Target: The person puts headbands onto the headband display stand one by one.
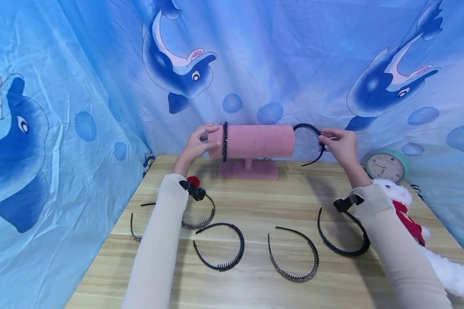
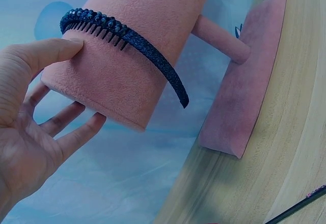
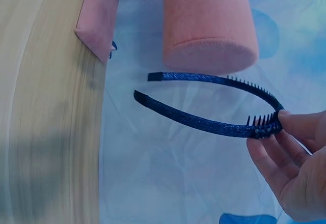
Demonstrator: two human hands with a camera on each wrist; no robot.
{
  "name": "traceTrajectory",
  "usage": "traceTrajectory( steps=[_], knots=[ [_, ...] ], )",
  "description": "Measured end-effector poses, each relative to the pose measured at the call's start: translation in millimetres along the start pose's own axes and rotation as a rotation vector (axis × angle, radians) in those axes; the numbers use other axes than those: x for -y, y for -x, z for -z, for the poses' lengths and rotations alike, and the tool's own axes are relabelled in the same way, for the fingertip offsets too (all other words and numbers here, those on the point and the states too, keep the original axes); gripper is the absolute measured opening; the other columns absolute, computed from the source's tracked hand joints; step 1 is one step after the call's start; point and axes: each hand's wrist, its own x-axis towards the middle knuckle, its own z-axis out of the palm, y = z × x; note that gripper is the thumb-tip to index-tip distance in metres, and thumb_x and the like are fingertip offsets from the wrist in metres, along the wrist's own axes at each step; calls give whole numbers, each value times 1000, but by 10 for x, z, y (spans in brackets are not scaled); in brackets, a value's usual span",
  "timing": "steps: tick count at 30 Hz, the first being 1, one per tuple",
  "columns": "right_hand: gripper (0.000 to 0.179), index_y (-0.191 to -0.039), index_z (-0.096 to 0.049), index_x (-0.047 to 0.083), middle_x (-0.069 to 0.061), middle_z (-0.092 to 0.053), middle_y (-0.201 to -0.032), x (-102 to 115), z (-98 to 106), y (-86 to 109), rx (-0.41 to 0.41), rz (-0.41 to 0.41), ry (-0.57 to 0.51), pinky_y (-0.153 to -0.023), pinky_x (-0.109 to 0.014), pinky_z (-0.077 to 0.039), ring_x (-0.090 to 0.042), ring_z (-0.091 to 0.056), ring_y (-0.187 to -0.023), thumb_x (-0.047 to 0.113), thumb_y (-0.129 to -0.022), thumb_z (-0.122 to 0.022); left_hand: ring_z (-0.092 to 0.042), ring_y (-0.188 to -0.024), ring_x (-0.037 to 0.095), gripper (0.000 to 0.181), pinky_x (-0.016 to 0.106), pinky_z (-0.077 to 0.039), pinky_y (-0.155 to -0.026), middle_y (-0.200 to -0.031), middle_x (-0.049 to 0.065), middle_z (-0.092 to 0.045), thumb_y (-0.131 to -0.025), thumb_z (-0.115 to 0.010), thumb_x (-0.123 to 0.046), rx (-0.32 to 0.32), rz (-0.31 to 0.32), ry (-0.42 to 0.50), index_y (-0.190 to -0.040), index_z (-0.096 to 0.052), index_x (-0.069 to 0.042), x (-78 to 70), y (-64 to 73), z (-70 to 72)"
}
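- Overall, a blue backdrop [image 1: 255, 51] hangs beyond both hands, and I see thin creased cloth printed with dolphins and bubbles.
- Below both forearms I have a counter [image 1: 255, 210] with pale, streaky wood grain.
- Between the hands I find a pink stand [image 1: 259, 143], a fat velvety roll carried level on a short post and flat foot. I judge the post is there to let bands hang free below the roll.
- Beside the right forearm I notice a white plush toy [image 1: 411, 219], fluffy and dressed in red, probably set aside for decoration.
- At the roll's near end, the left hand [image 1: 195, 146] grips with thumb against the side and fingers about the edge, I think to brace it.
- Off the other end, the right hand [image 1: 342, 143] pinches the held headband [image 3: 198, 122] by its toothed stretch, likely so both tips point free of the palm. It sits just beside the roll; I cannot tell whether they touch.
- Past the right wrist I make out a round mint-green clock [image 1: 385, 166].
- Just beside the left thumb, the mounted headband [image 1: 225, 141] straddles the roll, dark and beaded, comb teeth inward.
- Between the forearms I count a first loose headband [image 1: 242, 245] and a second loose headband [image 1: 315, 262], slim open loops; a third loose headband [image 1: 346, 253] lies under the right wrist. More band shows around the left forearm, partly hidden.
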Motion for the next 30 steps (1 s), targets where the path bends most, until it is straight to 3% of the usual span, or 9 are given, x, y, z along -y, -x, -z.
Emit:
traceTrajectory(
  steps=[10, 16, 22, 25, 30],
  knots=[
    [29, -119, -74, 0, 1, -75, -93, 43, -204, -110, -42, -14, -19, -61, -16, -60, 12, -64, -70, 15, -95, -73, -40, -145, 37, 58, 52, -48, -112, -167, -4, -30, -92, -75, -12, -6, -27, 4, -146, -56, -18, 57, 14, -14],
    [32, -121, -73, -1, 10, -74, -87, 64, -252, -141, -7, -34, -67, -61, -16, -60, 8, -65, -70, 16, -94, -74, -39, -145, 38, 59, 53, -47, -113, -167, -4, -28, -92, -75, -11, -4, -13, 6, -148, -55, -17, 57, 12, -11],
    [38, -129, -68, -1, 20, -69, -80, 128, -266, -147, 83, -116, -177, -67, -24, -64, 2, -69, -75, 15, -95, -73, -39, -145, 41, 60, 54, -47, -112, -167, 5, -28, -92, -73, -5, 15, 2, 31, -148, -52, -7, -127, 106, -5],
    [41, -133, -65, -1, 19, -70, -80, 164, -275, -159, 127, -161, -235, -70, -27, -65, -1, -70, -78, 14, -96, -72, -40, -144, 42, 60, 53, -49, -111, -167, 7, -28, -92, -72, -2, 24, 8, 45, -148, -51, -4, -230, 173, 1],
    [43, -136, -63, -1, 16, -71, -83, 223, -294, -173, 187, -216, -277, -79, -34, -65, -4, -71, -82, 13, -96, -71, -40, -145, 41, 61, 53, -49, -111, -167, 6, -28, -92, -72, -3, 30, 12, 43, -149, -50, -4, -275, 203, 4]
  ],
)
